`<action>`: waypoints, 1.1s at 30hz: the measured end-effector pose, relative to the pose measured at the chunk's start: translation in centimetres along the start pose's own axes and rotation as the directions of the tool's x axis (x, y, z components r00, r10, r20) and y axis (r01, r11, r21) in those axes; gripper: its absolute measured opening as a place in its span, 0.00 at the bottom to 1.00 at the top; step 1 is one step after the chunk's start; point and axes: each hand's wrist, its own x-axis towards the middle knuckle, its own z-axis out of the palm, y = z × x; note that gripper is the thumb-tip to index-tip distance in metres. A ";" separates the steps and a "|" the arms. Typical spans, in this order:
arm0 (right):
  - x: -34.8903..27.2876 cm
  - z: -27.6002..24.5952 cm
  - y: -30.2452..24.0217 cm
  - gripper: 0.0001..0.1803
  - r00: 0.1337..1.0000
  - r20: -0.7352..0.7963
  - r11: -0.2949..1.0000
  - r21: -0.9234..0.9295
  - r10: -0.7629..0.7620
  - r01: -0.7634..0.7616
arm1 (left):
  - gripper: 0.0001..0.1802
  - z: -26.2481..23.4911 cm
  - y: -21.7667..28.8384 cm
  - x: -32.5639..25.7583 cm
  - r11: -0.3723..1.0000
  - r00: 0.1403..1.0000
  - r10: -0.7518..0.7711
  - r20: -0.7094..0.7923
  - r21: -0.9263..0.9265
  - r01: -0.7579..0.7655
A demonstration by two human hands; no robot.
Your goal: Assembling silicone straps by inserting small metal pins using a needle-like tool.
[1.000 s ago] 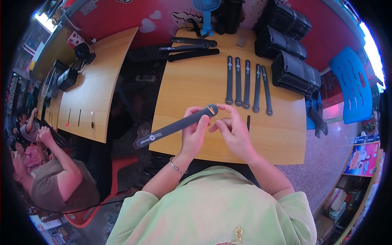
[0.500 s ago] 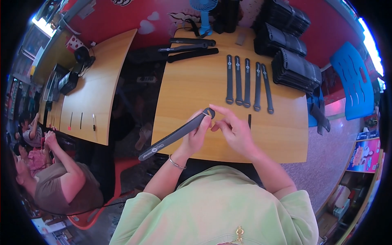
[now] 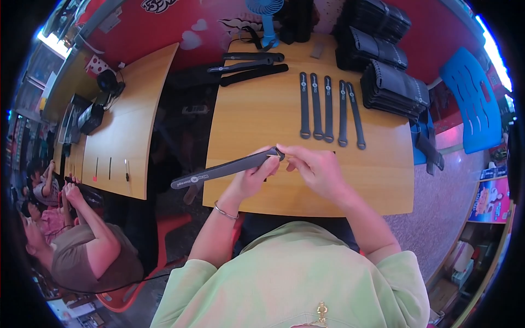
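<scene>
Both my hands hold one long black strap (image 3: 224, 169) above the near edge of a wooden table (image 3: 262, 115). My left hand (image 3: 256, 176) grips the strap near its right end, and the strap sticks out to the left past the table's edge. My right hand (image 3: 313, 166) pinches that same end with its fingertips. Several black straps (image 3: 328, 108) lie side by side in a row on the table beyond my hands.
Stacks of black straps (image 3: 391, 82) stand at the table's far right. More long straps (image 3: 249, 68) and a blue fan (image 3: 266, 19) are at the back. A second wooden table (image 3: 128, 117) is to the left, with people (image 3: 82, 246) seated there. A blue chair (image 3: 473, 98) is on the right.
The strap's free end has swung a little lower and leftward, then levelled. My hands stay together at its right end over the table's near edge.
</scene>
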 end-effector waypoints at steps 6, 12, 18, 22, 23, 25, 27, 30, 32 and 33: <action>0.3 -0.4 -1.1 0.20 0.994 0.002 0.993 0.026 0.111 -0.111 | 0.11 -0.1 0.1 0.6 0.997 0.998 -0.058 0.012 -0.050 0.058; -0.3 0.6 0.1 0.19 0.997 -0.075 1.000 -0.008 0.004 -0.005 | 0.10 1.1 -0.8 0.8 0.998 0.989 -0.050 -0.138 -0.054 0.043; -1.0 1.5 -0.4 0.13 0.989 -0.136 0.998 -0.003 0.056 -0.057 | 0.07 2.8 -0.7 0.2 0.999 0.952 -0.021 -0.306 0.029 0.031; -1.2 1.6 -0.6 0.15 0.991 -0.088 0.995 -0.016 0.098 -0.100 | 0.06 2.4 -1.4 -0.3 0.991 0.950 0.026 -0.312 0.133 0.017; -1.2 1.6 -0.5 0.12 0.990 -0.094 0.994 -0.034 0.104 -0.107 | 0.06 2.4 -1.3 -0.3 0.990 0.951 0.032 -0.308 0.138 0.011; -1.2 1.5 -0.5 0.09 0.989 -0.101 0.992 -0.051 0.110 -0.115 | 0.06 2.5 -1.0 -0.5 0.990 0.951 0.039 -0.305 0.142 0.006; -1.1 1.2 -0.8 0.07 0.989 -0.073 0.990 -0.059 0.127 -0.132 | 0.05 2.4 -0.5 -0.5 0.926 0.950 0.132 -0.282 0.377 -0.017; -1.0 0.9 -1.1 0.06 0.988 -0.050 0.986 -0.070 0.147 -0.151 | 0.05 2.2 -0.5 -0.4 0.867 0.955 0.200 -0.220 0.493 -0.068; -1.0 0.7 -1.2 0.05 0.988 -0.056 0.988 -0.041 0.147 -0.149 | 0.05 2.3 -0.6 -0.4 0.870 0.952 0.212 -0.222 0.487 -0.081; -1.0 0.6 -1.3 0.05 0.987 -0.061 0.989 -0.012 0.148 -0.149 | 0.05 2.3 -0.6 -0.5 0.873 0.949 0.222 -0.224 0.480 -0.091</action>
